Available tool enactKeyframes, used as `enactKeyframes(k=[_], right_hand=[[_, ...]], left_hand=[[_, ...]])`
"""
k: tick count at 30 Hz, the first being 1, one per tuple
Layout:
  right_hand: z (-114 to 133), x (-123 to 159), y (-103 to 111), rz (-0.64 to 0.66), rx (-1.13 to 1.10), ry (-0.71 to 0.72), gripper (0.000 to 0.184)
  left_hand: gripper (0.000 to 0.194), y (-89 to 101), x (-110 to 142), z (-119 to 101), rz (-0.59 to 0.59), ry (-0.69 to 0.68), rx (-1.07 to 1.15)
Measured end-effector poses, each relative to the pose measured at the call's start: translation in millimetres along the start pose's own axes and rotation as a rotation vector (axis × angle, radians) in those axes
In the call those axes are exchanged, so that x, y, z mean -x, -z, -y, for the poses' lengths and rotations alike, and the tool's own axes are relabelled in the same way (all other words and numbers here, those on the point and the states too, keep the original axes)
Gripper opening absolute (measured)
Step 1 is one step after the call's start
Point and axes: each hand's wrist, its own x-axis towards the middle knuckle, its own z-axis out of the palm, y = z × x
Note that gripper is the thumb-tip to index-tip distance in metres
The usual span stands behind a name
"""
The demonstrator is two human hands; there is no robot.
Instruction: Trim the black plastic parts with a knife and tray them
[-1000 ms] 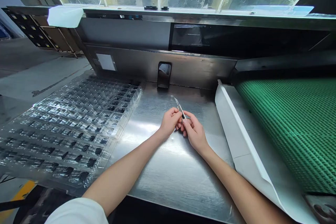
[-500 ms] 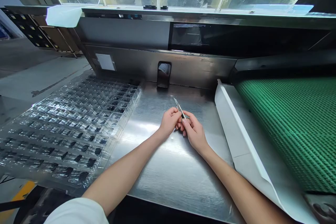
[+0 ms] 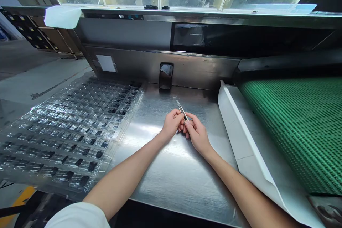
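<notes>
Over the middle of the steel table, a slim metal utility knife [image 3: 182, 109] points up and slightly left, its thin tip toward the far side. My left hand [image 3: 171, 123] pinches it from the left with thumb and forefinger. From the right, my right hand [image 3: 197, 133] grips its near end, thumb laid along it. The two hands meet closely, and their curled fingers hide the knife's lower part.
Clear plastic trays [image 3: 66, 128] with dark pieces in their pockets lie left. A phone [image 3: 166, 76] leans on the back panel. A white raised guard [image 3: 240, 128] borders the green conveyor belt [image 3: 299, 124] on the right. The steel table [image 3: 171, 188] ends in front of me.
The whole view has shifted very slightly. Both hands keep the same hold on the utility knife.
</notes>
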Motion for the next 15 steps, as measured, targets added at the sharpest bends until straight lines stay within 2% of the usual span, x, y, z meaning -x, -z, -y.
enactKeyframes(k=[10, 15], right_hand=[[-2.2, 0.6, -9.4, -0.03, -0.071, 0.003, 0.042], [2.9, -1.3, -3.3, -0.05, 0.009, -0.005, 0.036]], left_hand=[[0.036, 3.3, -0.2, 6.3, -0.031, 0.023, -0.033], [0.038, 3.7, -2.0, 3.5, 0.001, 0.028, -0.038]])
